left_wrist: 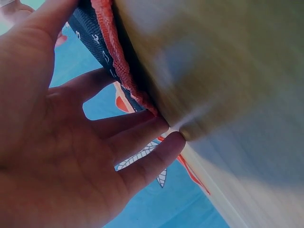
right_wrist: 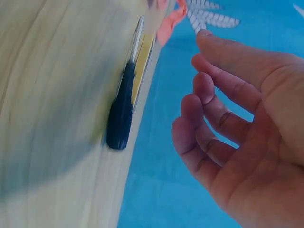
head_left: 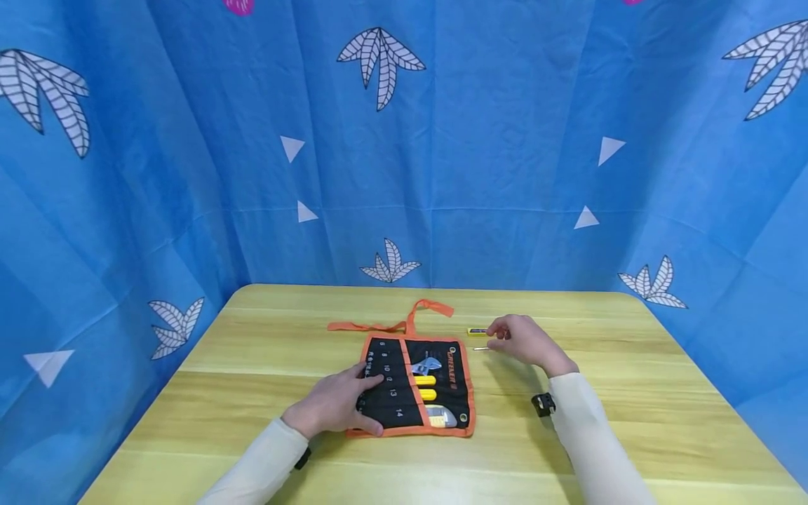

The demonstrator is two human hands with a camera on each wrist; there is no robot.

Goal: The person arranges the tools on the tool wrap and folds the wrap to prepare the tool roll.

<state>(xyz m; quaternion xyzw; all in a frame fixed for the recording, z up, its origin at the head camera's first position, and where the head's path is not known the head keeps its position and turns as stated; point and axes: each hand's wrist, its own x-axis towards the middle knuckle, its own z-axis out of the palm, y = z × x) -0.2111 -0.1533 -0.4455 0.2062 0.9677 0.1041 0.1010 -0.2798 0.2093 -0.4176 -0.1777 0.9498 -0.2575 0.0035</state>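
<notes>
A black tool roll [head_left: 453, 397] with orange edging and printed size numbers lies unfolded on the table. My left hand [head_left: 337, 400] rests on its left side, fingers spread, with the fingertips at the orange edge [left_wrist: 114, 42] in the left wrist view. An adjustable wrench [head_left: 426, 365], two yellow-ended tools [head_left: 426, 395] and a silver-and-yellow tool [head_left: 442, 416] stick out of the pocket. My right hand [head_left: 527, 344] hovers with loosely bent fingers and nothing between them. Near it in the right wrist view lies a screwdriver [right_wrist: 121, 109] with a black handle and thin metal shaft.
Beside the screwdriver lies a small yellow box-like item [head_left: 477, 332], partly behind my right hand. Orange tie straps [head_left: 372, 327] trail from the top of the roll toward the back of the wooden table [head_left: 278, 308]. A blue curtain [head_left: 505, 175] hangs beyond the table.
</notes>
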